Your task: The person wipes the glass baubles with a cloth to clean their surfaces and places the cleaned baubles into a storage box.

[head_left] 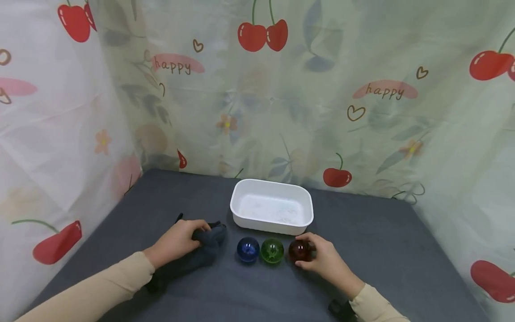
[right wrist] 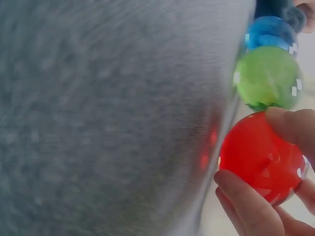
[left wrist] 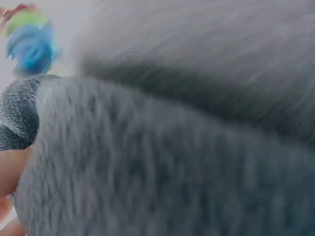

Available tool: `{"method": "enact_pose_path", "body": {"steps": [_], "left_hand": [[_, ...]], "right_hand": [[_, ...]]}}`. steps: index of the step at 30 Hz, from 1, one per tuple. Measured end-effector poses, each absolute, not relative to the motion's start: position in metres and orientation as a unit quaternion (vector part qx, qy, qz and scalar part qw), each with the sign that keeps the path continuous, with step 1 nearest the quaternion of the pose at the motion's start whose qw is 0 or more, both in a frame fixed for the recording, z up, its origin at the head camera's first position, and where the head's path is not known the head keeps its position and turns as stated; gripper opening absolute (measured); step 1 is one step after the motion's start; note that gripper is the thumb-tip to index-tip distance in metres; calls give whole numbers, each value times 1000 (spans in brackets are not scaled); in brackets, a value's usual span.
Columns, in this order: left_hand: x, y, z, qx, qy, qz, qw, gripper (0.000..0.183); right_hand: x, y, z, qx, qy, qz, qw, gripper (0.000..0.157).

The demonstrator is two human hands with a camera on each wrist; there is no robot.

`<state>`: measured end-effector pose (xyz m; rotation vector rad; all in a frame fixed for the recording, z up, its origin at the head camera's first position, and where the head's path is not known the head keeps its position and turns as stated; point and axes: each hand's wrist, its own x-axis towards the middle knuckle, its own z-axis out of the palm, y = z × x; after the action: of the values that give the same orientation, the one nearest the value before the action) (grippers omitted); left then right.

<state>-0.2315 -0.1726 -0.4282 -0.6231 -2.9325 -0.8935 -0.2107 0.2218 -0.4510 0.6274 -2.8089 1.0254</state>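
My left hand (head_left: 183, 239) grips a bunched dark grey cloth (head_left: 215, 235) at the left of the balls; its fuzzy weave fills much of the left wrist view. With thumb and fingers around it, my right hand (head_left: 327, 259) holds a clear red ball (right wrist: 263, 157), which looks dark red in the head view. Beside it on the dark tabletop sit a clear green ball (head_left: 272, 251) and a clear blue ball (head_left: 247, 249), in a row between the two hands. In the right wrist view the green ball is right behind the red one.
A white rectangular tray (head_left: 270, 225) stands just behind the row of balls. The table has a dark grey cover (head_left: 362, 223). A curtain (head_left: 273, 112) printed with cherries hangs along the back and both sides.
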Motion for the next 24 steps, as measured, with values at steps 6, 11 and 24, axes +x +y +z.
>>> {"method": "enact_pose_path", "body": {"steps": [6, 11, 24], "left_hand": [[-245, -197, -391, -156, -882, -444, 0, 32], [-249, -196, -356, -130, -795, -593, -11, 39], [-244, -116, -318, -183, -627, -752, -86, 36]], "right_hand": [[-207, 225, -428, 162, -900, 401, 52, 56], [-202, 224, -398, 180, -862, 465, 89, 58], [-204, 179, -321, 288, -754, 580, 106, 61]]}}
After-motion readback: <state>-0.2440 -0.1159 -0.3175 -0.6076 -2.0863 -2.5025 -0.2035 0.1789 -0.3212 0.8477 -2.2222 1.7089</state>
